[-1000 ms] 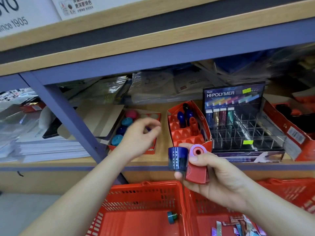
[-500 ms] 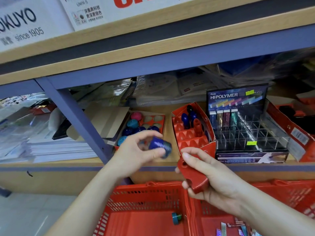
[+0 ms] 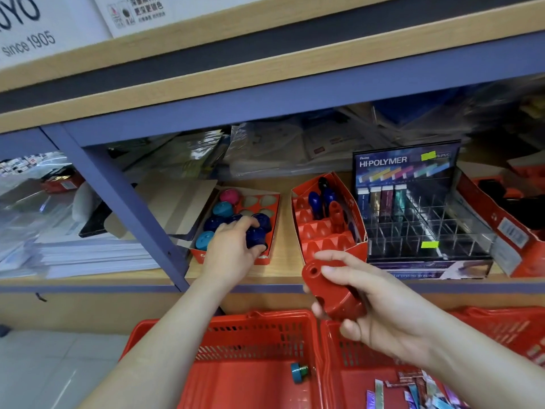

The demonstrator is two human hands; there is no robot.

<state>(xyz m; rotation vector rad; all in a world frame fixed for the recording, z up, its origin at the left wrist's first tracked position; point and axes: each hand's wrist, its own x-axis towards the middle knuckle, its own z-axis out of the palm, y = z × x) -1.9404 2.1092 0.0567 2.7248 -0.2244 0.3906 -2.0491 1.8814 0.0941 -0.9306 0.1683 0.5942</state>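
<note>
My left hand reaches onto the shelf and grips a dark blue round sharpener over the front of a flat red display tray. That tray holds pink, teal and blue sharpeners in round slots. My right hand holds a red sharpener with a hole in its end, in front of the shelf edge and above two red baskets.
A taller red box with blue and red sharpeners stands right of the tray. A HI-POLYMER eraser display sits further right. A blue shelf post slants left of my left arm. The left red basket holds a teal item.
My left hand took the dark blue sharpener from beside my right hand and carried it back to the flat red tray on the shelf. My right hand keeps only the red sharpener.
</note>
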